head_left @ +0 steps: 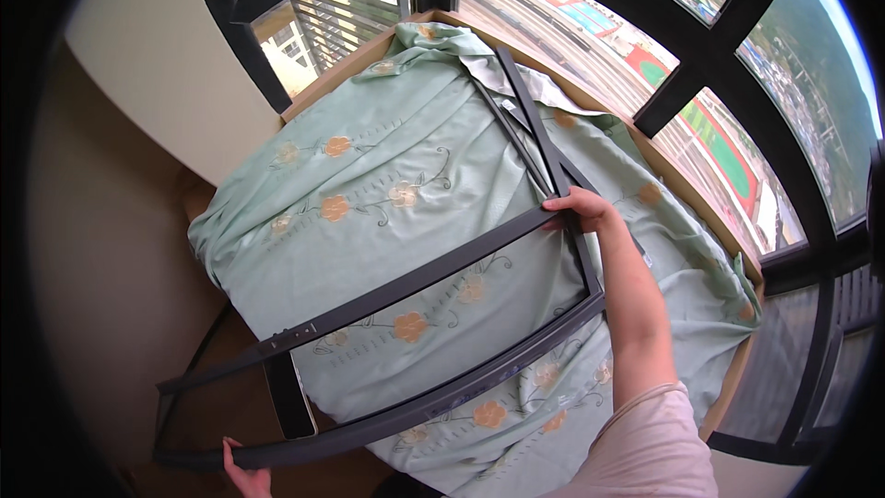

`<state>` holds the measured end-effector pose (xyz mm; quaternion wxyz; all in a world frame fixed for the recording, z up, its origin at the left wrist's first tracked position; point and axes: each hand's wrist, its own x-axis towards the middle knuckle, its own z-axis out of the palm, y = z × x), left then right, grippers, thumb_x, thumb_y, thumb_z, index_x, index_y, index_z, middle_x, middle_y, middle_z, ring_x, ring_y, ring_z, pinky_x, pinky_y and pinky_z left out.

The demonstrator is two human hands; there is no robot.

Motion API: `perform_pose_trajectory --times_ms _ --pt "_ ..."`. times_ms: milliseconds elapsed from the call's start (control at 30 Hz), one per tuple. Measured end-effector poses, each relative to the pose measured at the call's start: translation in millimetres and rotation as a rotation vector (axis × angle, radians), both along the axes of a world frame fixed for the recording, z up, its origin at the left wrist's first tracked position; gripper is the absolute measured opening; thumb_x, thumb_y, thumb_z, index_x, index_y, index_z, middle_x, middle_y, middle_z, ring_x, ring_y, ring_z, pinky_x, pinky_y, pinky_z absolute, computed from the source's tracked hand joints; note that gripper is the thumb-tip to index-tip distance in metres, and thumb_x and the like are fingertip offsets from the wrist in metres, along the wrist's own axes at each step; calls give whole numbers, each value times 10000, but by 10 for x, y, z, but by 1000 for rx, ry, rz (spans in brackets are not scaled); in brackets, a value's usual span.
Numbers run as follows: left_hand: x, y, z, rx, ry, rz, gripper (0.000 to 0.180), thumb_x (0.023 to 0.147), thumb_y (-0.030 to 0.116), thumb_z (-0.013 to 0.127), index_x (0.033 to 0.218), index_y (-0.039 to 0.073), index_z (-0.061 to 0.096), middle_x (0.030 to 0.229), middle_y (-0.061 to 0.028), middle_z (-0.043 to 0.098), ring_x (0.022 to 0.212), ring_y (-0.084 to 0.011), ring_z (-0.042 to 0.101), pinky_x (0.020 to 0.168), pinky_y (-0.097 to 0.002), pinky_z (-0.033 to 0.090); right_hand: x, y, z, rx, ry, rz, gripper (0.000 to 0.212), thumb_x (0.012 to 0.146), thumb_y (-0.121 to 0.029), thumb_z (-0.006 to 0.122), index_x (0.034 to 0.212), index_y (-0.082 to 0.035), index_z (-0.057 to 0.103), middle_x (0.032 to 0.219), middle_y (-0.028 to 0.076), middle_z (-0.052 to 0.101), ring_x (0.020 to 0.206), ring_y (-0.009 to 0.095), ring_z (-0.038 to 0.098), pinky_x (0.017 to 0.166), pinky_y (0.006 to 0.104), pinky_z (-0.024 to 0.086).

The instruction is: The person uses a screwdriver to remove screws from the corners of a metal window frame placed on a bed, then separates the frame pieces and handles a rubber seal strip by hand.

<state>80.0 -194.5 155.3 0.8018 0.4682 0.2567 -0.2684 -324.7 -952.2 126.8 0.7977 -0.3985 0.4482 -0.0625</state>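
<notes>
A long, dark grey rectangular frame [419,290], like a window sash with no pane in it, slants from the lower left up to the middle right. My left hand [247,475] is closed on its near bar at the lower left, thumb over the top. At the far right corner, my right hand [581,210] grips the frame with fingers pressed round the bar. Beyond that hand, several loose dark bars [532,124] lie crossed on a pale green cloth [359,175] with orange flowers. Through the frame's left part shows a flat black phone-like slab [291,397].
Wooden-edged sill [687,194] borders the cloth along the windows. Thick black window mullions [678,92] rise at the back and right. A cream panel [166,65] stands on the left, with brown floor [235,346] below. The frame's left end overhangs the cloth.
</notes>
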Motion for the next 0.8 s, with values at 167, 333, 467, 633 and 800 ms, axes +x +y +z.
perform_pose_trajectory --times_ms 167,333,467,633,800 --pt "-18 -250 -83 -18 -44 -44 174 894 238 676 1059 195 709 1040 88 708 1052 -76 614 1047 -405 384 -342 -144 182 -76 62 45 276 815 -135 773 1012 -31 611 948 101 703 775 211 708 594 296 578" --pt "-110 -455 -6 -2 84 25 172 895 242 673 1060 211 710 1041 99 709 1059 -67 607 1056 -433 370 -672 -83 466 -98 136 37 269 818 -159 774 1004 -33 626 932 92 708 781 194 710 569 276 548" --pt "-277 -613 -163 -66 68 -162 174 904 290 657 1064 243 709 1046 137 704 1073 -60 595 1080 -462 330 -1122 -183 442 -124 166 22 235 832 -164 758 980 -27 637 933 96 707 785 192 707 581 277 543" --pt "-727 -1172 -100 -101 326 -43 153 914 216 644 886 73 689 994 -78 699 1012 -262 620 1015 -485 439 -1587 -363 369 -94 193 -1 221 847 -159 741 991 -21 646 921 102 701 812 186 702 595 261 548" --pt "-939 -1195 -405 -4 234 -99 160 908 241 659 894 82 672 940 -69 675 983 -260 606 1003 -492 446 -1696 -423 181 -141 146 -32 233 833 -170 755 999 -43 652 913 90 711 772 168 703 604 257 553"
